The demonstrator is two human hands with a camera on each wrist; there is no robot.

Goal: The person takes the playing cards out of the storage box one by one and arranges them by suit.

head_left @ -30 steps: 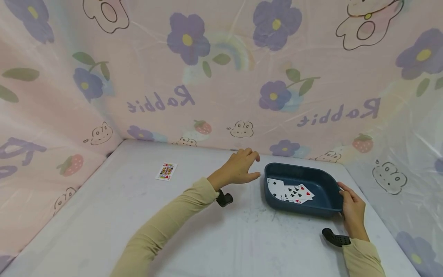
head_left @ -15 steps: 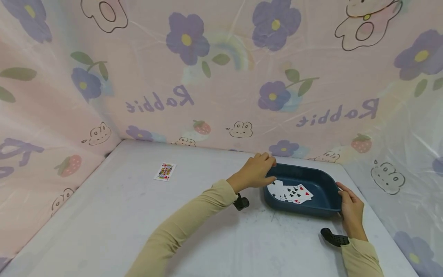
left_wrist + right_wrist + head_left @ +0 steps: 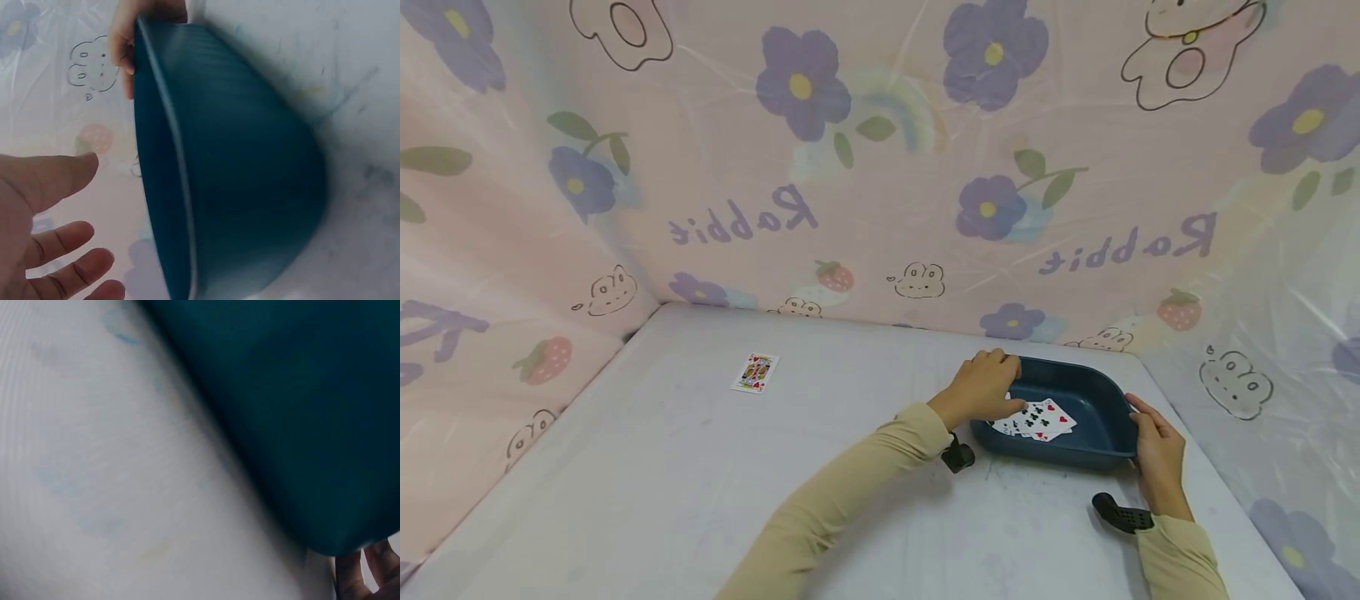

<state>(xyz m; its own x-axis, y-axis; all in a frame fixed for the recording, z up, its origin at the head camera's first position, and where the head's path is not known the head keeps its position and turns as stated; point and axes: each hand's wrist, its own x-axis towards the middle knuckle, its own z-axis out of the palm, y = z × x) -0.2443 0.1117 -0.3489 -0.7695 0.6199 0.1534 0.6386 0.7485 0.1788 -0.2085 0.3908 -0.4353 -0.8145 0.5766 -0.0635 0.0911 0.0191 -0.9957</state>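
A dark blue rectangular tray [image 3: 1093, 421] stands on the right of the white table, with several overlapping playing cards [image 3: 1047, 418] inside. My right hand [image 3: 1162, 460] grips the tray's right end; in the right wrist view only its fingertips [image 3: 350, 575] show at the tray's corner. Over the left end reaches my left hand [image 3: 983, 387], hiding part of the cards. In the left wrist view that hand [image 3: 53, 231] has its thumb and fingers apart, nothing between them, beyond the tray's rim [image 3: 178, 150]. Far to the left a face card with red hearts [image 3: 756, 373] lies face up.
Printed plastic sheeting [image 3: 865, 250] with flowers and rabbits walls in the back and both sides. The white tabletop [image 3: 662, 467] runs up to it. A black wrist device [image 3: 958, 455] sits on the left wrist, another [image 3: 1122, 513] on the right.
My left hand has moved right, from beside the tray to over its left end. The right hand keeps its grip on the tray, and the cards have not moved.
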